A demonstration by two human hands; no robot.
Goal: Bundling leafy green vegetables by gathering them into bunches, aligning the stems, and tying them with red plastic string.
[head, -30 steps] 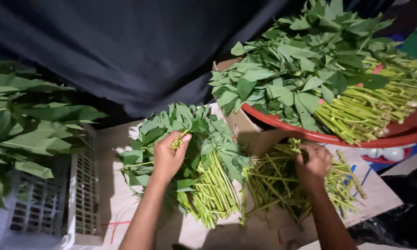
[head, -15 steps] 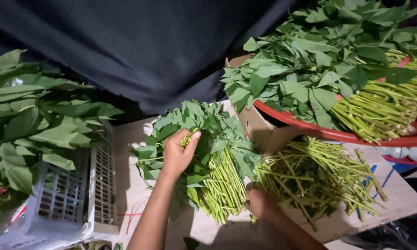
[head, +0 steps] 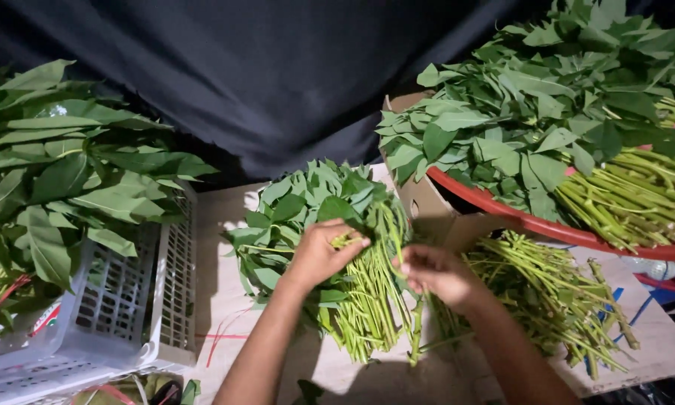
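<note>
- Two hands work at one bundle of leafy stems, near the middle of the head view.
- At 9 o'clock a white crate (head: 139, 300) holds broad leaves (head: 60, 172) that spill over its rim; a red band shows low on its near side.
- The table (head: 217, 300) is pale, with thin red lines at 7 o'clock.
- The bundle (head: 337, 247) lies at the centre: leafy tops toward 11 o'clock, cut stem ends toward 6 o'clock.
- The left hand (head: 319, 251) rests on the bundle's middle, fingers curled around a few stems, thumb toward 3 o'clock. It is clasped on the bundle.
- The right hand (head: 435, 274) sits just beside it at 4 o'clock from the centre, fingertips pinching one stem (head: 415, 330) that hangs down toward 6 o'clock at the bundle's edge.
- A cardboard box (head: 427, 202) stands behind the right hand, at 1 o'clock from it.
- Bare stems (head: 547, 300) lie in a loose pile at 4 o'clock, touching the right wrist.
- A red basin (head: 547, 225) at 2 o'clock rests on the box, heaped with greens (head: 517, 112), leaves toward 11 o'clock, stems toward 4 o'clock.
- Dark cloth (head: 277, 75) fills 12 o'clock.
</note>
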